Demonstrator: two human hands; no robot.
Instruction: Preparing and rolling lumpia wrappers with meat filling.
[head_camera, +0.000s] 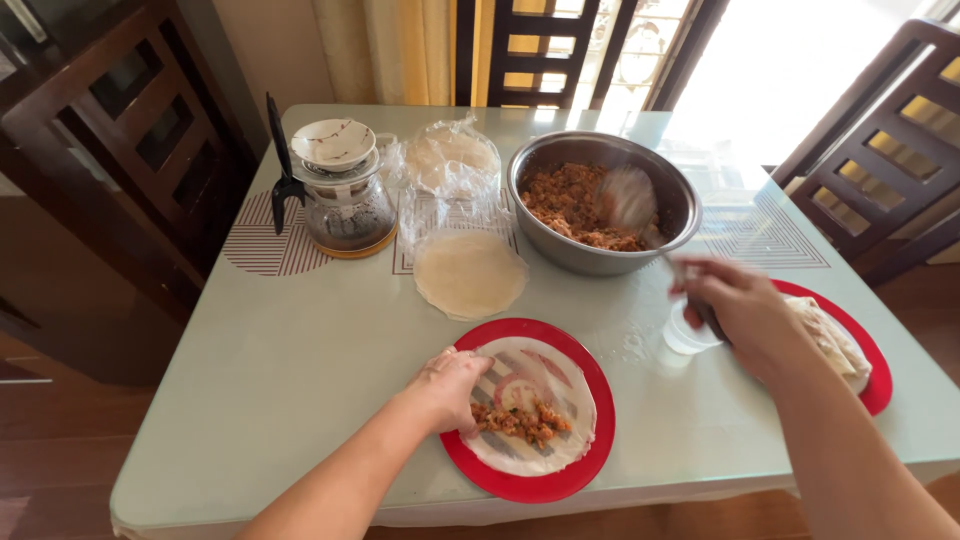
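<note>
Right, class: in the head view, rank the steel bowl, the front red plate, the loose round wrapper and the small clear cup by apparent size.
1. Steel bowl and front red plate: alike; the plate sits nearer, so unranked.
2. Loose round wrapper.
3. Small clear cup.

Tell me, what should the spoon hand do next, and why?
Probably scoop filling from the steel bowl: the right hand has the blurred spoon there, while the left hand steadies the wrapper on the red plate, which holds only a small mound.
</note>
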